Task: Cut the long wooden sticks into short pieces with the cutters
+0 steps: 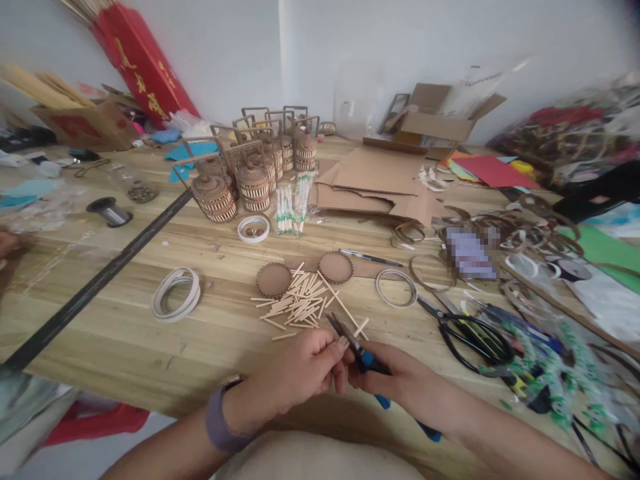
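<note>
My left hand [305, 363] is closed, with a short light wooden stick [343, 343] pinched at its fingertips. My right hand [400, 380] grips shears [367, 360] with blue and black handles. Their dark blades lie right at the stick, close to my left fingertips. Just beyond my hands, a loose pile of short wooden sticks [303, 300] lies on the wooden table [220, 347]. Two round cardboard discs with dark beaded-looking rims, a left one [273, 279] and a right one [335, 267], sit at the pile's far edge.
Several small woven-looking lidded baskets with tall handles [255, 183] stand farther back, beside wrapped sticks [290, 210]. Tape rolls [176, 295] and a pen [370, 257] lie around. Black scissors [470, 340] and tangled brown strips [520, 227] crowd the right. Another person's hand [7, 243] shows at far left.
</note>
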Demonstrator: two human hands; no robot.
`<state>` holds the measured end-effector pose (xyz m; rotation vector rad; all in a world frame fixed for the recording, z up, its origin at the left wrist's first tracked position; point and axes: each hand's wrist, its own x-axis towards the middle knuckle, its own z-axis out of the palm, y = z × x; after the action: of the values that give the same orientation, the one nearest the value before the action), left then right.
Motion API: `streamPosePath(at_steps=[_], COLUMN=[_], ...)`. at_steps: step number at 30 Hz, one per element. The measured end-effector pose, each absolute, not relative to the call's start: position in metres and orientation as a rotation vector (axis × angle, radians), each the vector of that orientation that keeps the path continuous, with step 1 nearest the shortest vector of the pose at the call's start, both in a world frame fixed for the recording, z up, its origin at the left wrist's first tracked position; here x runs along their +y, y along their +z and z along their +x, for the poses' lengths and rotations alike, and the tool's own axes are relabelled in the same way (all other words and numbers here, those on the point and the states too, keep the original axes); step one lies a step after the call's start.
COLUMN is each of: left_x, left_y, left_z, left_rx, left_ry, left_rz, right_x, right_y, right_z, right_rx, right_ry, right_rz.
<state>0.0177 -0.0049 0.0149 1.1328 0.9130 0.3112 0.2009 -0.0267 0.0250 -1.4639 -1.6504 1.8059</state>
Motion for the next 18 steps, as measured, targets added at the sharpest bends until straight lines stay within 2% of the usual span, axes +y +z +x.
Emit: streamPosePath(at_steps=[18], left_x=[-0.003], left_y=[0.027], left_z=[0.008], left_rx=[0.931], left_ry=[0.321], left_rz=[1.249], right_x=[-0.028], right_y=[0.036], right_z=[0.201], right_rx=[-1.775], right_ry=[1.650], right_rz=[-1.491])
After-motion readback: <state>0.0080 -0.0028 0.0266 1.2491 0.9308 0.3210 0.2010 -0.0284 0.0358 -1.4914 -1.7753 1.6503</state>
